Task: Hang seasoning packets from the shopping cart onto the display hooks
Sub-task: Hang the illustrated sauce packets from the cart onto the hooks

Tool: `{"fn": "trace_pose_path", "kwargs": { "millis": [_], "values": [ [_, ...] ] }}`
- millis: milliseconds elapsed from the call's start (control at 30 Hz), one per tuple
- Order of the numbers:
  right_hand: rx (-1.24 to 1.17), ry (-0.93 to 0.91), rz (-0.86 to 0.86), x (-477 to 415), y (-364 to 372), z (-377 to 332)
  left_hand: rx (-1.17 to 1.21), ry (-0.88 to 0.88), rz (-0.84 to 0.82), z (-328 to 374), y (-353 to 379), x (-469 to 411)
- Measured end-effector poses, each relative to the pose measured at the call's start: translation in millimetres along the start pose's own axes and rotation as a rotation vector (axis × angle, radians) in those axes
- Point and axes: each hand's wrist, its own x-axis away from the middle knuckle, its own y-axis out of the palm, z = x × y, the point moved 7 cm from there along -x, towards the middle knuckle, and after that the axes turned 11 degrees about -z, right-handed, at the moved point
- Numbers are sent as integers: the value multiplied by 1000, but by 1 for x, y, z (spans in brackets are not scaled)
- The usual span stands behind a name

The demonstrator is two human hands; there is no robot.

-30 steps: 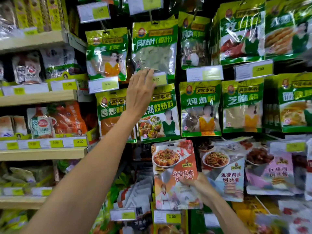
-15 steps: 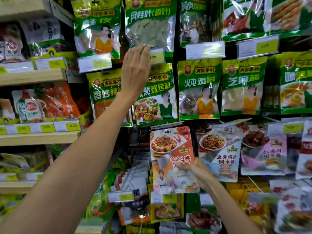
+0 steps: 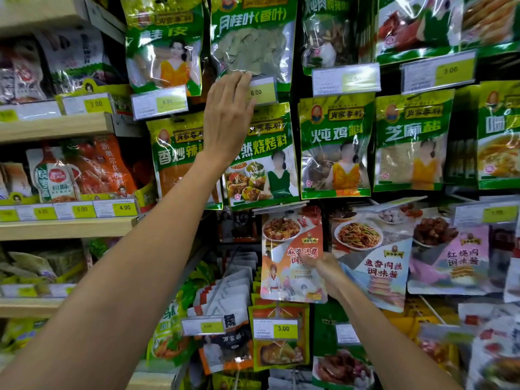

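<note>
Two grips, both ours, were logged at the hanging display.

Item 1: left grip (image 3: 229, 114). We held it raised with the fingers straight and pressed together, curled round nothing. The palm lay flat over the top of a green plastic barbecue-seasoning packet (image 3: 264, 164). The fingertips touched the lower edge of a green bay-leaf packet with a clear window (image 3: 253, 43) and covered the left end of a yellow price tag marked 6.00 (image 3: 261, 91).

Item 2: right grip (image 3: 323, 270). We held it lower, with thumb and fingers pinching the right edge of item 3 at about mid-height.

Item 3: orange-and-white seasoning packet printed with a bowl of tofu (image 3: 287, 249). It hung upright in the row below the green packets, its top edge just under a tilted grey label strip (image 3: 281, 207). We could not tell whether its hole sat on a hook.

Item 4: white seasoning packet picturing shredded pork on a plate (image 3: 374, 257), just to the right of item 3.

Item 5: pale wooden shelves (image 3: 56, 128) at the left, carrying more packets and yellow tags.
</note>
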Motion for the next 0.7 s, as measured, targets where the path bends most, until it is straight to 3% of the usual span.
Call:
{"fn": "trace_pose_path", "kwargs": {
  "millis": [333,433,700],
  "values": [
    [48,107,54,-25,-15,11,10,-4,-51,-3,5,-1],
    [13,68,57,-14,-11,13,28,-18,-63,-1,1,-1],
    [262,-155,128,65,-5,-5,183,41,14,55,-18,56]
  ]
}}
